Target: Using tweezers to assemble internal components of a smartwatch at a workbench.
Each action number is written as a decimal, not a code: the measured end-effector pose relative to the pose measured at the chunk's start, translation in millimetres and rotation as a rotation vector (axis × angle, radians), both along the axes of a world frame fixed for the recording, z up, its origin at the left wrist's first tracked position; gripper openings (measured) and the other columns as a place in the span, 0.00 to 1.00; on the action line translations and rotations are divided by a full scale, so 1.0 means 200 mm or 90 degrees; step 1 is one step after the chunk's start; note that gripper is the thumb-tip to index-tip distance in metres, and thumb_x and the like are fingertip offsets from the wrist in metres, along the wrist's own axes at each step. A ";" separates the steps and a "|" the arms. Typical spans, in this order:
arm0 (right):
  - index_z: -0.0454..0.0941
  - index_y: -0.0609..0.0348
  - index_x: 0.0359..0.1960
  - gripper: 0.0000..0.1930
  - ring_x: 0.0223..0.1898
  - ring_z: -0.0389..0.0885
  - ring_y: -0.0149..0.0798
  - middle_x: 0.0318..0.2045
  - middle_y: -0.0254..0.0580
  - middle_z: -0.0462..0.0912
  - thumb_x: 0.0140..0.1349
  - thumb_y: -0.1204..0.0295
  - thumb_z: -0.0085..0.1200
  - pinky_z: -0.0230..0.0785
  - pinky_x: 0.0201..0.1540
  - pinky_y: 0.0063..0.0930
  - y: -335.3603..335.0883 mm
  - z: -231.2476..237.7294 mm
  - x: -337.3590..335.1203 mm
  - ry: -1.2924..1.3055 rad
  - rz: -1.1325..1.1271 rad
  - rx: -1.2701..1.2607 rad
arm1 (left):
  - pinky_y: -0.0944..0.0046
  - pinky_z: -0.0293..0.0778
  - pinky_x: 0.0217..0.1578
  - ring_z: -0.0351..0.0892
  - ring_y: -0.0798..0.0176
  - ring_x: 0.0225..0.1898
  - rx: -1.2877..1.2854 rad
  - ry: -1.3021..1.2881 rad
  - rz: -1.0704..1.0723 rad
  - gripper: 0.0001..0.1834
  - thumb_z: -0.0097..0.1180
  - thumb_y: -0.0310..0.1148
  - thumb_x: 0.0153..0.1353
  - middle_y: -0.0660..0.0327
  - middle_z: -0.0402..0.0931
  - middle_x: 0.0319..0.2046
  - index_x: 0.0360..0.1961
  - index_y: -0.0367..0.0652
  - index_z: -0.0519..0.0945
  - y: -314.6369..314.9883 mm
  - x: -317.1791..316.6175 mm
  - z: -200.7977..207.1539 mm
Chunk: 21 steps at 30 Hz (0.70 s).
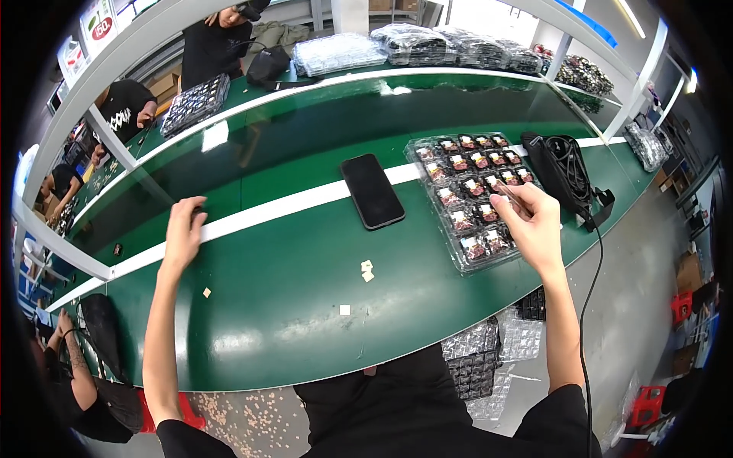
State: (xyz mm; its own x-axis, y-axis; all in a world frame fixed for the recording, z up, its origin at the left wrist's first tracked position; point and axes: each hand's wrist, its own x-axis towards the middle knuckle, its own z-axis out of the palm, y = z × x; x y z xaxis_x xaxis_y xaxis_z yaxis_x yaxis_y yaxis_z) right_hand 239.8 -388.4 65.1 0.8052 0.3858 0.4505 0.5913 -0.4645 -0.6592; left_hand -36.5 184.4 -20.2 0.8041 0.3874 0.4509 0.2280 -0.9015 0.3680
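Note:
My left hand (182, 235) is over the left part of the green table, fingers curled and thumb pressed in. Something small and dark shows at the fingertips, too small to make out. On the right, my right hand (537, 223) pinches slim metal tweezers (516, 200) over a clear plastic tray (463, 262). Rows of small black parts with pinkish and white tops (473, 185) fill the tray's pockets. My fingers hide some pockets and the tweezers' tips. Between my hands, a black phone (372, 191) lies face up across the table's white stripe.
Small beige squares (367, 270) and a white square (344, 310) lie on the table (275, 328). A black pouch with a coiled cable (561, 172) sits right of the tray. Bagged trays (340, 53) line the back shelf. Other people work at the left; empty trays (472, 366) lie below.

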 end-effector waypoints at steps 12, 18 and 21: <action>0.89 0.71 0.52 0.12 0.26 0.75 0.26 0.30 0.40 0.81 0.76 0.72 0.65 0.65 0.29 0.29 0.76 -0.11 -0.36 0.222 0.468 -0.026 | 0.49 0.74 0.72 0.78 0.46 0.70 -0.213 0.090 -0.337 0.37 0.75 0.26 0.61 0.52 0.78 0.69 0.73 0.43 0.78 -0.92 0.06 0.11; 0.89 0.69 0.57 0.13 0.27 0.77 0.27 0.30 0.40 0.82 0.78 0.73 0.62 0.67 0.31 0.29 0.91 -0.35 -0.39 0.227 0.500 -0.021 | 0.49 0.77 0.66 0.81 0.48 0.63 -0.251 0.099 -0.330 0.35 0.79 0.29 0.62 0.53 0.83 0.63 0.71 0.42 0.80 -0.88 0.04 0.03; 0.90 0.67 0.57 0.12 0.26 0.75 0.25 0.28 0.38 0.82 0.77 0.75 0.63 0.66 0.30 0.28 0.92 -0.42 -0.41 0.262 0.484 0.021 | 0.48 0.76 0.67 0.80 0.47 0.64 -0.244 0.070 -0.345 0.36 0.80 0.31 0.61 0.54 0.82 0.62 0.70 0.42 0.81 -0.87 0.05 0.02</action>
